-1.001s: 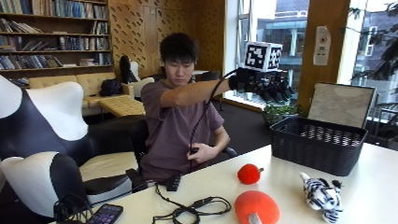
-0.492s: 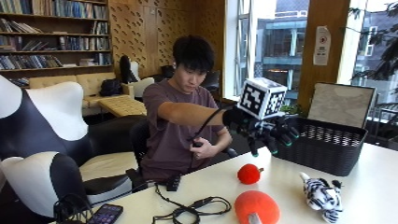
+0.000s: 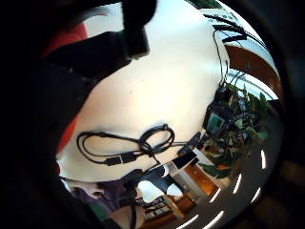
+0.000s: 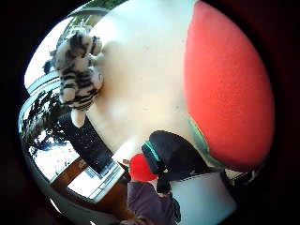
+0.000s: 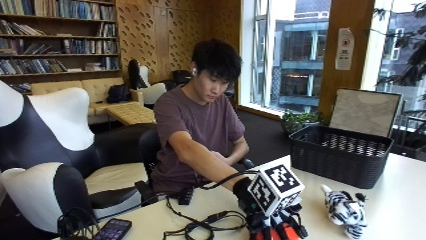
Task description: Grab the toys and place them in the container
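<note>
At the worktop's (image 5: 399, 180) near edge, the gloved right hand (image 5: 276, 225) spreads its grip open over an orange toy (image 4: 225, 89). Bare white surface separates it from the zebra toy (image 5: 345, 210) and black basket (image 5: 339, 155).

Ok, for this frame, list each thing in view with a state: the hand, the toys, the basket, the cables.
Gloved right hand: lowered onto the red toys, fingers spread over them; grasp not visible.
Large red toy: lying on the table, close under the palm.
Small red ball: on the table beside a glove finger.
Zebra toy: lying on the table, untouched.
Black basket: upright, open.
Black cables: coiled on the table.
</note>
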